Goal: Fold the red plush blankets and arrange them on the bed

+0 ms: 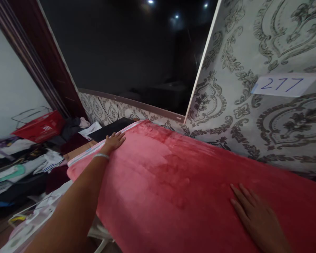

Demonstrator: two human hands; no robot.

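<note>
And here it is, the red plush cloth (142, 172), spread wide below the screen (134, 52), which is our landmark, and on the person's side of it. Both hands are on it! The left hand (114, 143) reaches in under the lower edge of the screen, flat at the pale edging (85, 153), fingers a little apart, pinching nothing. The right hand (262, 219) is down past the screen's lower right corner and nearer the person, palm down on the pile, fingers loosely parted, no fold caught between them.

How will it handle? Soft and floppy, by the look of it, with a thick nap that shades light to dark as if brushed different ways. Nothing fragile there. I'd call it light at one corner, but with some drag and weight across that broad spread. It should give decent grip under a flat palm, though a push could well ruck it up rather than slide it cleanly. The place to take hold looks like the edging, down and left from the screen: a firmer line, easier to pinch than the deep pile in the middle.

Around the action, a black flat panel (110, 129) sits just under the screen beside the cloth, a red basket (42, 126) stands off to the screen's lower left among heaped clothes (21, 175), and a paper marked 277 (281, 84) hangs to its right
</note>
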